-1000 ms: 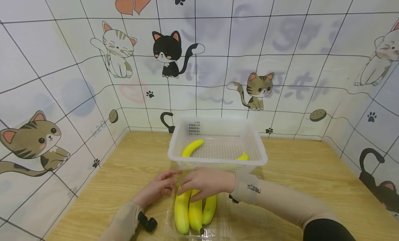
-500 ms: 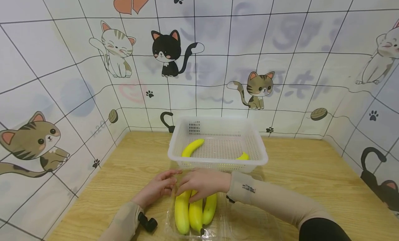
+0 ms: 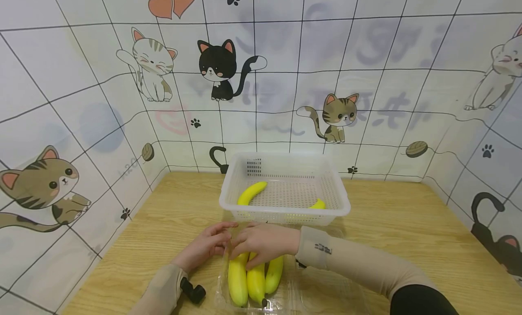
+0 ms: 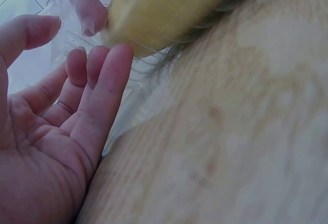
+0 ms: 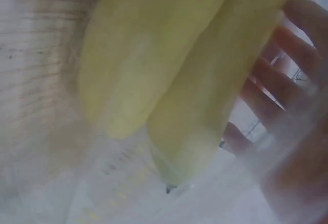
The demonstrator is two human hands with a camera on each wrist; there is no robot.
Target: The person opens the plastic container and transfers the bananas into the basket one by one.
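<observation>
In the head view, several yellow bananas [image 3: 238,278] lie side by side in a clear plastic box [image 3: 291,301]. My right hand [image 3: 265,242] reaches over their far ends. It grips the leftmost banana, its thumb on one side and fingers on the other. My left hand [image 3: 205,247] rests on its side at the box's left wall, fingers loosely bent and thumb raised. The left wrist view shows its fingertips [image 4: 115,62] right at the clear wall, below a banana's end [image 4: 154,19]. Seen through blurry plastic in the right wrist view, fingers [image 5: 266,96] lie along a banana [image 5: 205,96].
Behind the box stands a white perforated basket [image 3: 285,211] with two bananas inside, one at the left [image 3: 251,193] and one partly hidden by the front wall [image 3: 318,205]. The wooden table [image 3: 391,229] meets cat-patterned cloth walls [image 3: 277,88] on three sides.
My right hand and forearm have shifted slightly left and toward me, over the same bananas. The left hand, the box and the basket have stayed in place.
</observation>
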